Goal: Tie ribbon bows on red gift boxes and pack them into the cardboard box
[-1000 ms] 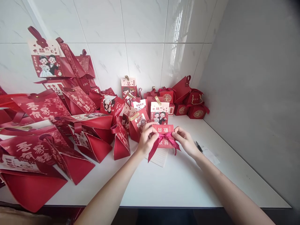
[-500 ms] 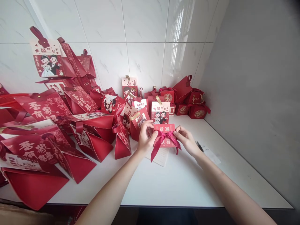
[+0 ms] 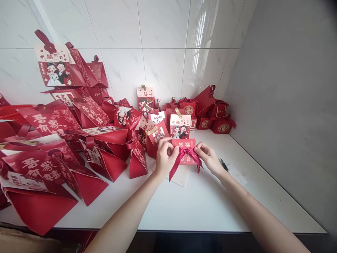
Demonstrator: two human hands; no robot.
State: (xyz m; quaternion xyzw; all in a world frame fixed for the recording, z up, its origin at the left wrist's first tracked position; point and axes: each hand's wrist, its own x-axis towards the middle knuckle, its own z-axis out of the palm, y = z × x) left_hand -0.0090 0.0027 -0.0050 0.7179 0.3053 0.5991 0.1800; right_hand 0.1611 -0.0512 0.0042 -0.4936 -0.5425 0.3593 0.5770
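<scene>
A small red gift box (image 3: 187, 162) with pale lettering is held up between my hands, just above the table. Across its front runs a dark pink satin ribbon (image 3: 176, 168) tied in a bow, one long tail hanging down at the left. My left hand (image 3: 165, 158) pinches the ribbon at the bow's left side, its thumb and forefinger together. At the bow's right side, my right hand (image 3: 207, 156) pinches the ribbon between thumb and finger. A twisted red cord shows below the box's right corner. Under the box lies a pale notepad (image 3: 181, 177), partly covered.
Many red gift boxes (image 3: 39, 207) crowd the left of the white table (image 3: 195, 211). More boxes (image 3: 222, 124) stand along the tiled wall (image 3: 163, 24). A black pen (image 3: 223, 164) and a paper slip (image 3: 237, 174) lie right of my hands. A grey panel (image 3: 284, 105) bounds the right side.
My left fingers have curled closer together at the bow's left side. The box and my right hand have barely moved.
</scene>
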